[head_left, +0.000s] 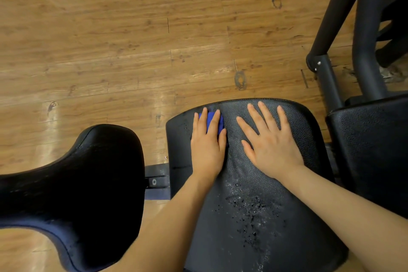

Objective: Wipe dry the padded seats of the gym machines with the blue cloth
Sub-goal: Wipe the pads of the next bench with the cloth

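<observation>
1. Lowest in the frame, the near part of the padded seat (254, 183) carries a scatter of water drops at lower centre; that patch is not yet dry.
2. In the middle of the frame, the left hand (207, 146) lies flat with straight fingers, pressing the blue cloth (213, 122) onto the seat's upper left part. Only a little of the cloth shows between the fingers.
3. Beside it, the right hand (271, 141) rests open and spread on the seat, holding nothing, probably as a brace.
4. The leather round the hands looks drier than the near patch, though a few drops sit by the seat's left edge; the glare makes this hard to judge.
5. At lower left, a second seat (84, 183) is too dark to tell wet from dry. At the right edge a third pad (375, 150) is partly in view. Both are likely left to do.
6. Room: the cloth is close to the far rim and left edge, so open room lies toward the bottom of the frame.
7. Farthest, wood floor (110, 28) fills the top; a black frame (353, 28) stands at upper right, well clear.
</observation>
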Tool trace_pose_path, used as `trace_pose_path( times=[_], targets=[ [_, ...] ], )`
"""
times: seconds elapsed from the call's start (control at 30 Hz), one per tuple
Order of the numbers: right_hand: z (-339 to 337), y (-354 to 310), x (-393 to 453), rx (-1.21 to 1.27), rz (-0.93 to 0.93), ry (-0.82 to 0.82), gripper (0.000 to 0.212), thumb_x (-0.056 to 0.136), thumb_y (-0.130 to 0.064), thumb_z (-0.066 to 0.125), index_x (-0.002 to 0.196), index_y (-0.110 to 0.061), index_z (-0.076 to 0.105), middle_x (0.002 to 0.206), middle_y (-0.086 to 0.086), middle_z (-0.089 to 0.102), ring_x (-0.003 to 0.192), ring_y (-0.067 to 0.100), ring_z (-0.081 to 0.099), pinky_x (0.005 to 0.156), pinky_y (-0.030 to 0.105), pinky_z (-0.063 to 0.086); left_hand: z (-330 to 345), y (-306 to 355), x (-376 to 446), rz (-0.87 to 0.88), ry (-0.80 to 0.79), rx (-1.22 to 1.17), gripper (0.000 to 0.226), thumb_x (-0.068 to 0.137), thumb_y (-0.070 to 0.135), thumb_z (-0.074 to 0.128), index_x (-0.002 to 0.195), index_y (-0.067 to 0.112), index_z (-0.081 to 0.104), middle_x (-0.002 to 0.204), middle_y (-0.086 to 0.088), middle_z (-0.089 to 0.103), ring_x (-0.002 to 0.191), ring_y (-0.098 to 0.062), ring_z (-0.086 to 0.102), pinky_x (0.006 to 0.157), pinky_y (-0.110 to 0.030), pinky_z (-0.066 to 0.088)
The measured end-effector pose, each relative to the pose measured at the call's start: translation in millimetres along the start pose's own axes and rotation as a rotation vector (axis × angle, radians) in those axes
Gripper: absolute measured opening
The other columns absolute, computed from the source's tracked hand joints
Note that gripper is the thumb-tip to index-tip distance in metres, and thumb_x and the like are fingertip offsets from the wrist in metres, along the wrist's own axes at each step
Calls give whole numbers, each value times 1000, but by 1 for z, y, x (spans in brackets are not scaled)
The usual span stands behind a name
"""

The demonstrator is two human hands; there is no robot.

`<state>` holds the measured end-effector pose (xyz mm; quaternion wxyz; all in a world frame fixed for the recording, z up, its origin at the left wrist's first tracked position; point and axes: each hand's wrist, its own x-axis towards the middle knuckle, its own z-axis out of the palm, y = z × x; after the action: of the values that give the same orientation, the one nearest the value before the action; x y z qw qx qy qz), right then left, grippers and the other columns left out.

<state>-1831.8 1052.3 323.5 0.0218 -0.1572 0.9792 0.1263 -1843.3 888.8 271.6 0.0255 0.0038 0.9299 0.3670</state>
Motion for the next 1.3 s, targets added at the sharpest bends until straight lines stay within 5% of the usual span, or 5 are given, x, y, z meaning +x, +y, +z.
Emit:
trace_pose_path(
  times=[0.27, 0.6, 0.93, 1.3],
  targets=[
    [1, 0, -1, 13, -2, 0, 58, 96, -43, 29, 147, -19, 43, 156, 18, 31, 145, 38, 26, 115, 62, 16, 6, -6, -60, -1, -13, -28, 51, 98, 41, 34, 145, 23, 45, 159, -3, 27, 149, -19, 11, 115, -33, 16],
    [2, 0, 1, -2, -2, -15, 58, 96, -43, 30, 147, -20, 43, 157, 17, 29, 145, 37, 24, 116, 61, 13, 5, -7, 3, 57, 44, 51, 49, 97, 34, 36, 141, 19, 51, 152, -17, 38, 142, -39, 29, 112, -55, 31],
    [2, -1, 1, 6, -9, -22, 58, 96, -43, 31, 148, -19, 41, 157, 18, 28, 145, 38, 23, 115, 62, 15, -5, -6, 74, 66, 15, 49, 47, 97, 30, 41, 137, 12, 55, 149, -22, 40, 139, -42, 34, 113, -51, 31],
    [0, -2, 1, 1, -8, -26, 58, 96, -43, 30, 148, -19, 40, 156, 19, 29, 145, 39, 24, 115, 62, 14, 2, -20, -9, -3, 70, 31, 50, 98, 33, 34, 142, 17, 49, 155, -15, 33, 144, -37, 27, 115, -41, 24]
  ],
)
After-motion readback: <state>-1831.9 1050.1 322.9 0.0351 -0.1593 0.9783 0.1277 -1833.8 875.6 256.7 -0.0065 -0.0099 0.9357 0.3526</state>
